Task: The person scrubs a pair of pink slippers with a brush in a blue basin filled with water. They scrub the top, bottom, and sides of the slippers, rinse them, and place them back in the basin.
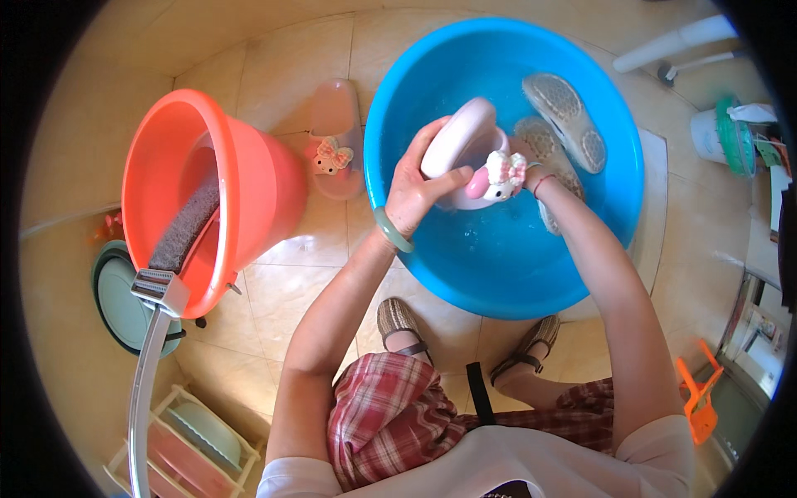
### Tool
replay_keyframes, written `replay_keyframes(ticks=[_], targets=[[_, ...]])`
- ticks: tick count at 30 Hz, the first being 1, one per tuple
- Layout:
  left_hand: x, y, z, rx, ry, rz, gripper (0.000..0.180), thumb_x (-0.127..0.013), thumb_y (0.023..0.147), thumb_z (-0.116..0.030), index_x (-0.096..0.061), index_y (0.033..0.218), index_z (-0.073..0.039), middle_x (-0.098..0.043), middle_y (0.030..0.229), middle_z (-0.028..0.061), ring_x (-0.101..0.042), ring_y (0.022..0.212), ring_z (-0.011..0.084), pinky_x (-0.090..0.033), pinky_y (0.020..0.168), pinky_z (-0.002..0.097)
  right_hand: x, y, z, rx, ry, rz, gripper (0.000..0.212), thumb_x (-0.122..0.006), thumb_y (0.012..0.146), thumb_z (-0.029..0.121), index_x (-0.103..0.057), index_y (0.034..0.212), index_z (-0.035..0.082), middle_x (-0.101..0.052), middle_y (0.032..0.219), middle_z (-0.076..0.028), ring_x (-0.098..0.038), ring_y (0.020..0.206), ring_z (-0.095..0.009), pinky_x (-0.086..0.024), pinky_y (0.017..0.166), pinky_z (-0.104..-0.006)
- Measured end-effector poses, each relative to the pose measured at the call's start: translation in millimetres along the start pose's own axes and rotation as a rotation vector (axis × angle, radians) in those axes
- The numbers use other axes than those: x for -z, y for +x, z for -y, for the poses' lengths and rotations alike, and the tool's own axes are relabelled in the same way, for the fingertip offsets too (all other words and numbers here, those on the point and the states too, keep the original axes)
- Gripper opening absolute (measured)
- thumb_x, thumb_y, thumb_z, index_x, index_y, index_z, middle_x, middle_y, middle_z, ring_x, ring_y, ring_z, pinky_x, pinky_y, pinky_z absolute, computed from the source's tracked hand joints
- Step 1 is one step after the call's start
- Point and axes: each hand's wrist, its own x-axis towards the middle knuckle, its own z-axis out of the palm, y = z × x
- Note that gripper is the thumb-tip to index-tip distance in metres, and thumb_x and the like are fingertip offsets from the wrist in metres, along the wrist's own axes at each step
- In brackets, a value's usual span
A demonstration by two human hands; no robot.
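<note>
A pale pink slipper [457,143] with a white cartoon-animal head on its strap is lifted over a large blue basin [505,309] of water. My left hand [418,184], with a green bangle at the wrist, grips it from the left, thumb across the strap. Close behind the cartoon head, my right hand [533,176] reaches into the basin; its fingers are hidden by the slipper, so their hold does not show. Two pale shoes lie sole up in the water: an upper one [566,116], and a lower one [544,149] partly behind my right wrist.
A similar pink slipper [335,116] stands on the tiled floor [286,290] left of the basin. A coral bucket [266,178] holds a grey mop head [193,217]. Green basins [116,290] and a rack [174,465] stand left; a white pipe [677,43] crosses the upper right.
</note>
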Motion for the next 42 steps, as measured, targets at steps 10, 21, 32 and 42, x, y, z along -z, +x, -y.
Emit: replay_keyframes(ticks=[10, 21, 32, 42], targets=[[7, 6, -18, -0.087, 0.798, 0.097, 0.051, -0.084, 0.075, -0.025, -0.064, 0.117, -0.005, -0.069, 0.103, 0.0096, -0.066, 0.093, 0.0189, -0.054, 0.081, 0.0318, 101, -96, 84, 0.355, 0.534, -0.121, 0.047, -0.06, 0.095, 0.013, -0.05, 0.14, 0.012, -0.062, 0.128, -0.012, -0.063, 0.105, -0.016, -0.05, 0.09, -0.0289], [-2, -3, 16, 0.041, 0.292, 0.235, 0.032, -0.074, 0.084, -0.006, -0.062, 0.113, -0.004, -0.068, 0.101, 0.0047, -0.063, 0.097, 0.0138, -0.052, 0.086, 0.0299, 114, -104, 118, 0.565, -0.03, -0.146, 0.048, -0.066, 0.087, 0.029, -0.058, 0.133, 0.036, -0.056, 0.067, -0.006, -0.058, 0.058, -0.023, -0.047, 0.052, -0.0332], [10, 4, 13, 0.162, 0.09, 0.033, 0.039, -0.076, 0.084, -0.012, -0.059, 0.118, -0.004, -0.068, 0.104, 0.0076, -0.065, 0.096, 0.0167, -0.053, 0.084, 0.0297, 75, -118, 27, 0.454, 0.161, -0.026, 0.048, -0.065, 0.09, 0.014, -0.055, 0.137, 0.014, -0.062, 0.127, -0.012, -0.063, 0.107, -0.028, -0.05, 0.092, -0.0356], [23, 74, 68, 0.263, -0.118, -0.346, 0.054, -0.072, 0.089, -0.028, -0.048, 0.131, -0.004, -0.06, 0.117, 0.0125, -0.058, 0.109, 0.0233, -0.046, 0.097, 0.0374, -34, -62, 22, -0.261, 0.4, -0.108, 0.056, -0.043, 0.099, 0.033, -0.03, 0.148, 0.012, -0.064, 0.106, -0.03, -0.067, 0.08, -0.042, -0.053, 0.073, -0.0488]])
